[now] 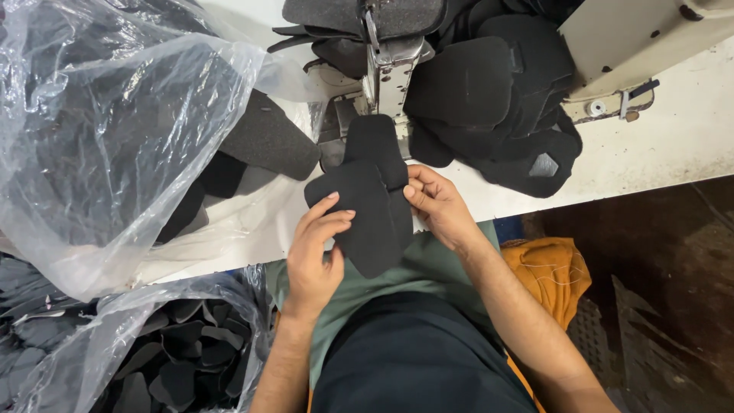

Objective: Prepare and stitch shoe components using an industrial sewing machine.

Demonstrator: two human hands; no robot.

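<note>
**Aligning Cut Fabric Panels at the Sewing Machine**

The left hand point(317, 248) and right hand point(436, 205) each pinch the edges of stacked black fabric panels point(371, 200), held just over the front edge of the worktop point(657, 145), with the upper end lying at the sewing machine's presser foot point(382, 73). For a good result, keep the panel edges flush and flat — thumbs on top, fingers beneath. How many layers are stacked cannot be told for certain.

Containers: a clear plastic bag point(115, 115) on the worktop holds dark fabric pieces; a second bag point(168, 344) below holds similar cut panels. Sewn pieces point(489, 99) lie piled behind the machine.
</note>
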